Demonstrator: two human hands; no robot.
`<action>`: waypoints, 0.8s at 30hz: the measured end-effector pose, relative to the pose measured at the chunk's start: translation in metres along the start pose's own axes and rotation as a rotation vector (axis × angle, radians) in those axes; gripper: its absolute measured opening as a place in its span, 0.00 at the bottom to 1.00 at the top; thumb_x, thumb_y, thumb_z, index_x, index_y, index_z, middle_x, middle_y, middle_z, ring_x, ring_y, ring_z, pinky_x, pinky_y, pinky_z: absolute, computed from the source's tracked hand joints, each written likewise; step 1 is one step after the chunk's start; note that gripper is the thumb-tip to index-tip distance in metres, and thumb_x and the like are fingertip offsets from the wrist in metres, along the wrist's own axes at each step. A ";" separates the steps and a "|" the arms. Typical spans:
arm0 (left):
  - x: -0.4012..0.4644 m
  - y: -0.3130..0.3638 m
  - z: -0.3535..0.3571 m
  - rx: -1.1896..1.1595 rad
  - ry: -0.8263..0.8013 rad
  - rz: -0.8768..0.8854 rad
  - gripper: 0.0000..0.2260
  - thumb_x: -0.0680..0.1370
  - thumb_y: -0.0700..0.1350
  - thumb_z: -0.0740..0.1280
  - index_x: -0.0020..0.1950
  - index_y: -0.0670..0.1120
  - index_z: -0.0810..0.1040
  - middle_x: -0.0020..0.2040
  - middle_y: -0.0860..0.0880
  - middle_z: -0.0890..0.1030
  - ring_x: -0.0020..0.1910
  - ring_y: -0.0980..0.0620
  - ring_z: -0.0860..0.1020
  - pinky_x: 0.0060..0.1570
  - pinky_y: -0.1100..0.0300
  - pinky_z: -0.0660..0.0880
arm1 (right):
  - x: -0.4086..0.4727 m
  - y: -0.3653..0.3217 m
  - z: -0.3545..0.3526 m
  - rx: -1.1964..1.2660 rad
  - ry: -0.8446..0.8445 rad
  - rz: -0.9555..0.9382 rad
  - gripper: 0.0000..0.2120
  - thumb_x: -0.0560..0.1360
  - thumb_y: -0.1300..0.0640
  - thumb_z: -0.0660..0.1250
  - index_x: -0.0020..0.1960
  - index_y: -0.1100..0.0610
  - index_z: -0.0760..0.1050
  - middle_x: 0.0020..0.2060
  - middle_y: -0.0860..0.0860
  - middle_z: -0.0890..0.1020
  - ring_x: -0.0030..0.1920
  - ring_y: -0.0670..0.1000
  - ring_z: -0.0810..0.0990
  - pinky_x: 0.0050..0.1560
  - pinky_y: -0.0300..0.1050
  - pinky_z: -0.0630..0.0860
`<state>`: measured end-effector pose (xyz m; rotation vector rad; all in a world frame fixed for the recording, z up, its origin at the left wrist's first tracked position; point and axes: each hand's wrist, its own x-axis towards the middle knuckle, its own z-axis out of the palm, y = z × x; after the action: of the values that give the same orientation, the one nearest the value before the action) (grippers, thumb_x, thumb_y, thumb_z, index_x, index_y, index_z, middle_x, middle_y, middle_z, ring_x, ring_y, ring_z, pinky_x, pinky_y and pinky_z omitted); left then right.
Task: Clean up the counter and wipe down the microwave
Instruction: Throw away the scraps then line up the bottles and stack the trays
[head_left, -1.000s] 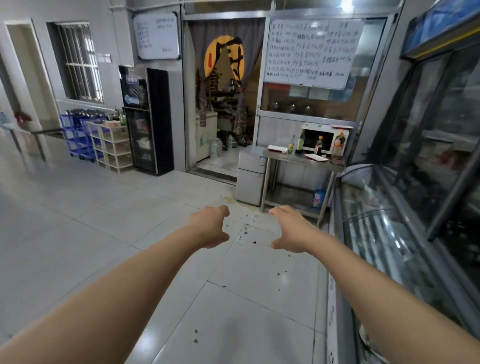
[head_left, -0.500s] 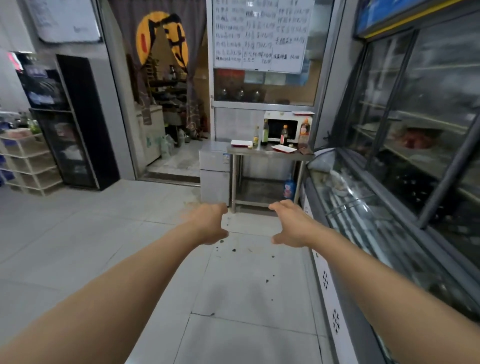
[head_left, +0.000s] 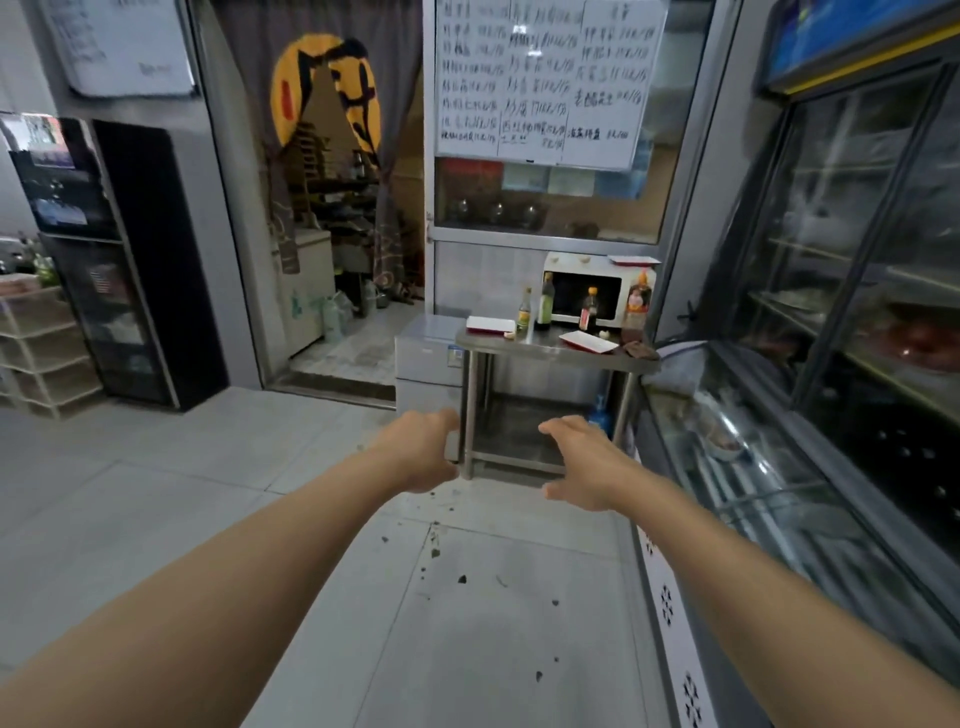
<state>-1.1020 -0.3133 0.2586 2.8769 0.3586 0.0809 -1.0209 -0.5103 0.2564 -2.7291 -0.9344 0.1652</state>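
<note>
A white microwave (head_left: 586, 289) stands at the back of a steel counter (head_left: 550, 352) ahead of me. Several sauce bottles (head_left: 544, 307) stand in front of it. Two red-rimmed trays (head_left: 489, 325) lie on the counter, a third rests on the microwave, and a brown cloth (head_left: 640, 349) sits at the right end. My left hand (head_left: 422, 451) and my right hand (head_left: 582, 462) are stretched out in front of me over the floor, well short of the counter. Both hold nothing, with fingers loosely curled and apart.
A glass display freezer (head_left: 769, 488) runs along my right, with tall glass coolers behind it. A small grey fridge (head_left: 426, 358) stands left of the counter. A curtained doorway (head_left: 332, 218) opens beyond. A black cabinet (head_left: 119, 260) and white shelving (head_left: 41, 348) stand at left. Dirt specks dot the tiled floor (head_left: 457, 577).
The counter and microwave have come closer and moved toward the middle of view as I walk forward. Both hands stay outstretched and hold nothing.
</note>
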 end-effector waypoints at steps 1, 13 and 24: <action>0.018 0.000 0.000 0.002 -0.003 -0.001 0.24 0.73 0.49 0.70 0.67 0.51 0.66 0.60 0.45 0.77 0.56 0.45 0.77 0.55 0.49 0.76 | 0.017 0.006 -0.003 0.004 0.004 -0.001 0.38 0.72 0.54 0.71 0.75 0.53 0.55 0.74 0.52 0.58 0.73 0.56 0.58 0.70 0.54 0.64; 0.229 -0.025 0.002 -0.059 0.001 0.062 0.24 0.73 0.48 0.70 0.67 0.49 0.67 0.59 0.46 0.77 0.55 0.47 0.76 0.52 0.53 0.76 | 0.211 0.065 -0.026 0.033 0.007 0.066 0.37 0.72 0.53 0.71 0.75 0.53 0.55 0.73 0.53 0.59 0.73 0.57 0.58 0.70 0.53 0.65; 0.446 -0.062 -0.005 -0.113 -0.039 0.170 0.19 0.71 0.48 0.71 0.60 0.52 0.70 0.56 0.49 0.78 0.53 0.50 0.76 0.47 0.58 0.73 | 0.387 0.106 -0.048 0.063 0.054 0.234 0.38 0.72 0.51 0.70 0.75 0.51 0.55 0.74 0.53 0.58 0.73 0.56 0.58 0.71 0.55 0.63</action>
<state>-0.6851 -0.1431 0.2597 2.7869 0.0977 0.0729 -0.6443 -0.3625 0.2632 -2.7624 -0.5832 0.1600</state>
